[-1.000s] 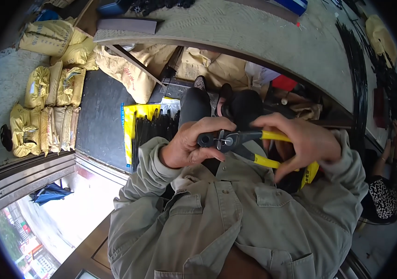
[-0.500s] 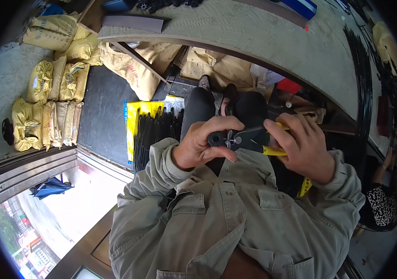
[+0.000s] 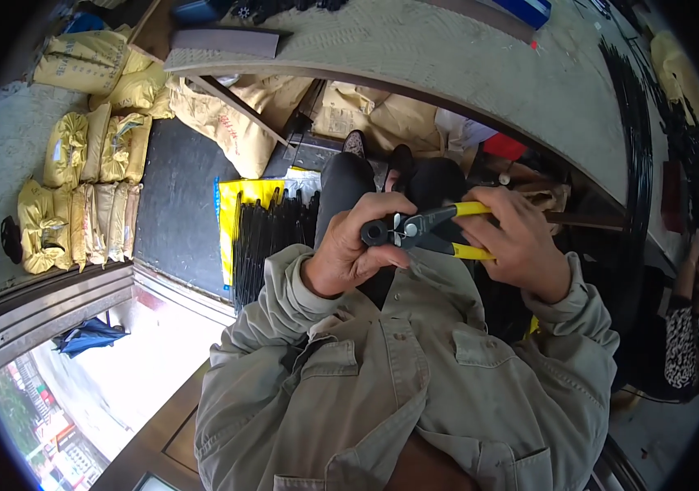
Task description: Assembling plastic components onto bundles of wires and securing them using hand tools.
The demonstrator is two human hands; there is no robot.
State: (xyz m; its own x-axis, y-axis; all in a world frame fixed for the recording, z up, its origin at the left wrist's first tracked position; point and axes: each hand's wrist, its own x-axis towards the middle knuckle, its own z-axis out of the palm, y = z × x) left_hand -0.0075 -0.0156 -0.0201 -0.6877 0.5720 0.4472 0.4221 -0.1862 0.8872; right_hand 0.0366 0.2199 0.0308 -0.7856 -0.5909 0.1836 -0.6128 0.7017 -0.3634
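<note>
Over my lap, my left hand (image 3: 357, 250) grips a small black round piece (image 3: 375, 232) with a hole in its end between thumb and fingers. Small silvery bits show at that piece's right side, against the jaws of a pair of pliers (image 3: 436, 219). My right hand (image 3: 519, 241) is wrapped about the pliers' yellow handles, which stand spread apart. Whether the jaws bite on anything cannot be made out. Down to the left of my legs, a bundle of black rods (image 3: 271, 237) rests beside a yellow sheet (image 3: 231, 221).
A grey worktable (image 3: 447, 69) spans the far side, with long black strips (image 3: 636, 139) at its right. Filled sacks (image 3: 108, 225) are stacked at the left, and more sacks (image 3: 231, 123) lie under the table. Another person's patterned sleeve (image 3: 678, 348) shows at right.
The pliers have turned a little, and their two yellow handles show more plainly, spread apart. My right hand has shifted slightly left and up. The other person's arm at right has moved.
</note>
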